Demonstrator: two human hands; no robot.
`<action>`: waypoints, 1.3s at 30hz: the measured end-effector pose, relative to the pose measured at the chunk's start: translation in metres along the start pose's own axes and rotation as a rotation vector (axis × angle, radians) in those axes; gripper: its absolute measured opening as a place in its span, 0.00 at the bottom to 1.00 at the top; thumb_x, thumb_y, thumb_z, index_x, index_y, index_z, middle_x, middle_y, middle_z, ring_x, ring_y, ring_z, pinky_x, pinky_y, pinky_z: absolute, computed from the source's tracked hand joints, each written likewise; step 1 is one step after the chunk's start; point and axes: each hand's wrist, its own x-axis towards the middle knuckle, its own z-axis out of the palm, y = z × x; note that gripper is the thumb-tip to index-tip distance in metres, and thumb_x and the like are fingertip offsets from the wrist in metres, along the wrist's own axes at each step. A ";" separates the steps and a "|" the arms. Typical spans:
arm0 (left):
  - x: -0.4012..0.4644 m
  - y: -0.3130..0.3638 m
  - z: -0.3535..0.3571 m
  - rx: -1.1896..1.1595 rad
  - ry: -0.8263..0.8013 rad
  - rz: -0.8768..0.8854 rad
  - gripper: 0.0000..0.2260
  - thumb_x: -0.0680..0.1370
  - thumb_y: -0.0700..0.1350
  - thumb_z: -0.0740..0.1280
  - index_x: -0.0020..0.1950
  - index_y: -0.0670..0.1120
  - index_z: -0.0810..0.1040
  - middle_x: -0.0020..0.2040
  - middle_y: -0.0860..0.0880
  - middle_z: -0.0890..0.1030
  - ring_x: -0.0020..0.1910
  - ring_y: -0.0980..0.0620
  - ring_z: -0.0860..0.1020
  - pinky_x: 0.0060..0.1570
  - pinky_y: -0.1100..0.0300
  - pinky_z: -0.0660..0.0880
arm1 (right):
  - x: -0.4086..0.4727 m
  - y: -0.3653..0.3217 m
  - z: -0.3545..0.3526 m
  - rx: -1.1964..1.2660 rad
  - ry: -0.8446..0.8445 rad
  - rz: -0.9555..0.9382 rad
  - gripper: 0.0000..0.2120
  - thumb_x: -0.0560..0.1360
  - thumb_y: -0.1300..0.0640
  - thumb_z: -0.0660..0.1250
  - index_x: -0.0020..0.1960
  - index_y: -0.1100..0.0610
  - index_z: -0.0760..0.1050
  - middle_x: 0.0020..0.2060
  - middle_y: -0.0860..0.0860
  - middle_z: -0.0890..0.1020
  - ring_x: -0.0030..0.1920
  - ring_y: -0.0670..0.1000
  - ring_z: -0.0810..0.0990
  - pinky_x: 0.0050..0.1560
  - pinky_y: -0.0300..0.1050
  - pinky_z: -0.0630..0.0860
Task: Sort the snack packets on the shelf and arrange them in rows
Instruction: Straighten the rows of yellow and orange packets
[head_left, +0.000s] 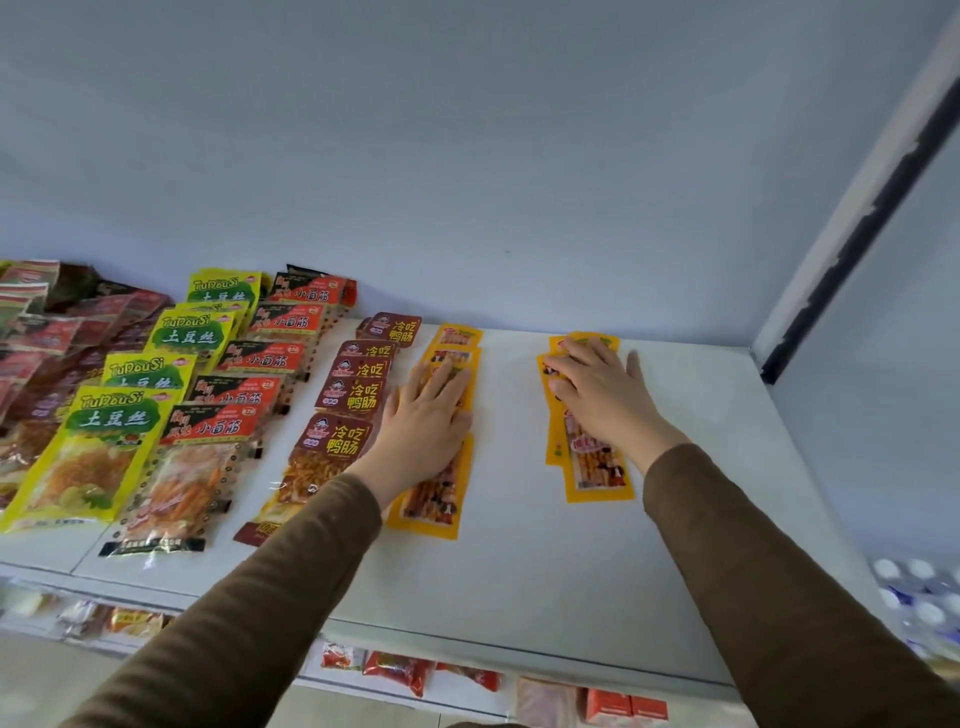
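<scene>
Brown sleeves (291, 561) nearest. Left hand (423, 415) flat on orange packet row (441, 488) (beside dark red row (337, 431)); right hand (597, 384) flat, fingers straight, on second orange pile (597, 467). White shelf (519, 545).

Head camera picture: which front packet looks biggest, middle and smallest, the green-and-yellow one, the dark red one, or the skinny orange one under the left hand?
1. Green-and-yellow packet, biggest.
2. Dark red packet.
3. Skinny orange packet, narrowest, though the left hand partly covers it, so its length is unsure.
</scene>
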 end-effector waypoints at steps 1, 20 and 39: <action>0.000 -0.001 -0.003 -0.083 0.022 -0.014 0.26 0.86 0.57 0.51 0.84 0.58 0.50 0.85 0.51 0.45 0.83 0.45 0.40 0.80 0.38 0.44 | 0.000 -0.008 -0.001 0.026 0.078 -0.005 0.19 0.86 0.49 0.52 0.74 0.47 0.69 0.80 0.46 0.59 0.81 0.53 0.50 0.78 0.62 0.45; 0.012 0.002 -0.045 -0.687 0.036 -0.288 0.28 0.86 0.43 0.56 0.85 0.53 0.50 0.76 0.50 0.69 0.60 0.55 0.75 0.48 0.61 0.74 | 0.013 -0.137 0.037 1.422 0.025 0.365 0.24 0.85 0.59 0.53 0.80 0.48 0.60 0.76 0.49 0.69 0.73 0.53 0.70 0.68 0.47 0.70; -0.109 -0.010 -0.001 0.084 -0.048 0.050 0.28 0.85 0.60 0.52 0.82 0.66 0.42 0.84 0.58 0.38 0.83 0.47 0.37 0.81 0.43 0.48 | 0.048 -0.107 0.057 0.262 -0.049 -0.273 0.21 0.86 0.51 0.53 0.78 0.47 0.65 0.79 0.45 0.62 0.80 0.50 0.53 0.78 0.54 0.54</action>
